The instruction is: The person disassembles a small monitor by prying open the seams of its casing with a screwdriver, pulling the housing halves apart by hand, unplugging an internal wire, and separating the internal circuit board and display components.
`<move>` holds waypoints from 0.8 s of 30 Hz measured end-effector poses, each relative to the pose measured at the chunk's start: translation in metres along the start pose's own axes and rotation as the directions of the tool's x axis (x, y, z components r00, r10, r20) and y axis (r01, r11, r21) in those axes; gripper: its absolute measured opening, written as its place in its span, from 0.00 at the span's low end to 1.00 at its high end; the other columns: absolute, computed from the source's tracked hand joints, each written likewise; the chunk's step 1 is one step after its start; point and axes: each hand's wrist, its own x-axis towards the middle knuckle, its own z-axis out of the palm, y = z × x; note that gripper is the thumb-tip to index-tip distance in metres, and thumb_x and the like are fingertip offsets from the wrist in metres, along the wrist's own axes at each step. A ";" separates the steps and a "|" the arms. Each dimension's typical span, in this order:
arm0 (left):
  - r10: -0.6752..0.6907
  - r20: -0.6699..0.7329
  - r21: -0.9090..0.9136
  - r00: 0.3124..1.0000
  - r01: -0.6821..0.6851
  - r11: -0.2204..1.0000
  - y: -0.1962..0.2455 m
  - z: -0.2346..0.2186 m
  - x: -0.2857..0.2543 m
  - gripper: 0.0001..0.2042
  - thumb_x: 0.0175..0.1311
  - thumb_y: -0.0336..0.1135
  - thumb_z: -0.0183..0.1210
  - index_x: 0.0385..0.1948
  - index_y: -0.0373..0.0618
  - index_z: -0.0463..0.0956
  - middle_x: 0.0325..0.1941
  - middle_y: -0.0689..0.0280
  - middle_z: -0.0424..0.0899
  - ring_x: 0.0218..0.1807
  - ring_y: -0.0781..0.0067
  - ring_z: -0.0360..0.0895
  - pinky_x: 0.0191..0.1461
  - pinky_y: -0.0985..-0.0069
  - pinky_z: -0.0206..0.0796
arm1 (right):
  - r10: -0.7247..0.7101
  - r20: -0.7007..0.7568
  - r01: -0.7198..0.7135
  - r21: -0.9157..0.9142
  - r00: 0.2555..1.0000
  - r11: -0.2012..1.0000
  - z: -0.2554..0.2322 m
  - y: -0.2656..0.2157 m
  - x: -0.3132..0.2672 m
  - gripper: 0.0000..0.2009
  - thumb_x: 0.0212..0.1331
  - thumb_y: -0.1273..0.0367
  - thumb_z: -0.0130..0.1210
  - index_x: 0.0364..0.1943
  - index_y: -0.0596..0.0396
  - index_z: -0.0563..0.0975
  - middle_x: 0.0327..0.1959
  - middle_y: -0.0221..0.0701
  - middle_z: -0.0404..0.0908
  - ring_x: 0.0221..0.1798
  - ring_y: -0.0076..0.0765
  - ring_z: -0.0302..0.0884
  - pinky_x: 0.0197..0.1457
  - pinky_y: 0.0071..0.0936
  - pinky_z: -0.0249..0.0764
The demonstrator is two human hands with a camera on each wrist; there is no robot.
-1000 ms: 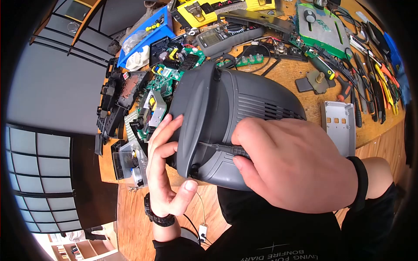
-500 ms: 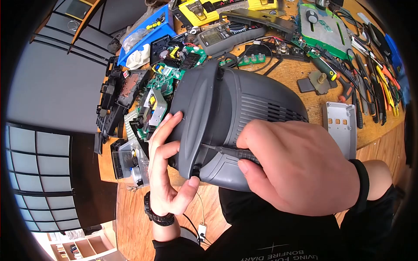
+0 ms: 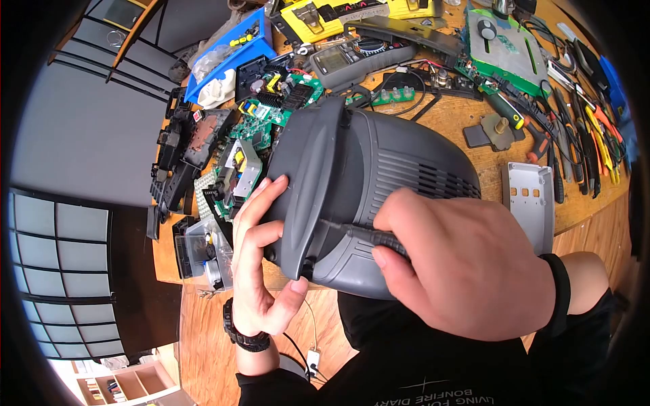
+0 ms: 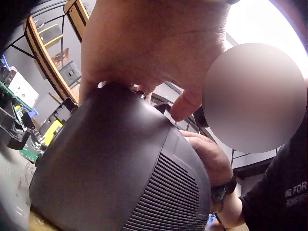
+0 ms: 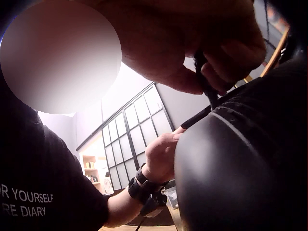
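A dark grey plastic housing [image 3: 406, 139] with vent slots and a raised bar [image 3: 308, 196] across it fills the middle of the head view. My left hand [image 3: 261, 294] grips its left end, fingers bent over the near face and thumb at the bar's lower end. A slim black tool [image 3: 365, 235] with a ribbed handle and thin tip is held by my right hand [image 3: 460, 264], between thumb and index finger. That tip lies right beside the bar's edge. In the right wrist view, the dark tool [image 5: 206, 82] points down at the housing [image 5: 211, 163].
Circuit boards [image 3: 261, 122], black plastic parts [image 3: 193, 145] and a multimeter [image 3: 362, 62] crowd the table behind and left. On the right are a light grey box [image 3: 529, 203], a screwdriver [image 3: 504, 108] and several pliers. The wooden table edge [image 3: 589, 213] runs along the right.
My left thumb has moved in against the lower end of the bar. The housing and right hand have shifted slightly right in view, the tool still beside the bar.
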 end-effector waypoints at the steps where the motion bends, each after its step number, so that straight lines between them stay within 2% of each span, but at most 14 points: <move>1: -0.003 0.015 0.010 1.000 0.003 1.000 0.001 -0.001 0.000 0.20 0.48 0.41 0.59 0.43 0.41 0.70 0.69 0.43 0.66 0.73 0.38 0.58 0.74 0.46 0.44 | -0.001 -0.002 0.001 -0.001 1.000 1.000 0.000 -0.001 0.000 0.11 0.55 0.71 0.61 0.38 0.57 0.70 0.24 0.36 0.76 0.24 0.47 0.76 0.27 0.38 0.70; 6: 0.015 0.011 0.019 1.000 -0.015 1.000 -0.001 -0.001 0.000 0.20 0.48 0.41 0.59 0.42 0.41 0.70 0.69 0.43 0.67 0.73 0.38 0.58 0.74 0.46 0.45 | 0.030 -0.017 -0.029 0.034 0.999 0.999 0.001 -0.003 -0.002 0.10 0.56 0.71 0.60 0.38 0.56 0.71 0.20 0.34 0.74 0.21 0.46 0.75 0.25 0.37 0.68; 9: 0.020 0.012 0.030 1.000 -0.020 0.999 -0.001 -0.001 0.000 0.20 0.48 0.40 0.59 0.43 0.41 0.70 0.69 0.42 0.67 0.72 0.38 0.59 0.74 0.46 0.45 | 0.031 -0.049 -0.026 0.101 0.998 0.995 0.000 -0.004 -0.004 0.10 0.56 0.71 0.60 0.39 0.56 0.71 0.20 0.34 0.74 0.21 0.46 0.75 0.25 0.36 0.68; 15: 0.024 0.015 0.027 1.000 -0.024 0.999 -0.002 -0.001 0.000 0.20 0.46 0.38 0.59 0.43 0.41 0.70 0.69 0.42 0.67 0.73 0.38 0.58 0.74 0.46 0.45 | -0.010 -0.061 0.017 0.118 0.998 0.993 0.003 -0.001 -0.001 0.10 0.56 0.71 0.60 0.38 0.56 0.71 0.21 0.34 0.75 0.21 0.45 0.75 0.25 0.37 0.69; 24: 0.006 0.015 0.018 1.000 -0.006 1.000 -0.001 -0.001 0.000 0.21 0.45 0.37 0.58 0.44 0.41 0.70 0.69 0.42 0.67 0.73 0.38 0.57 0.74 0.46 0.45 | 0.023 -0.008 -0.022 0.122 1.000 0.992 0.000 -0.001 -0.003 0.10 0.57 0.71 0.59 0.39 0.57 0.71 0.23 0.35 0.77 0.23 0.46 0.77 0.26 0.36 0.70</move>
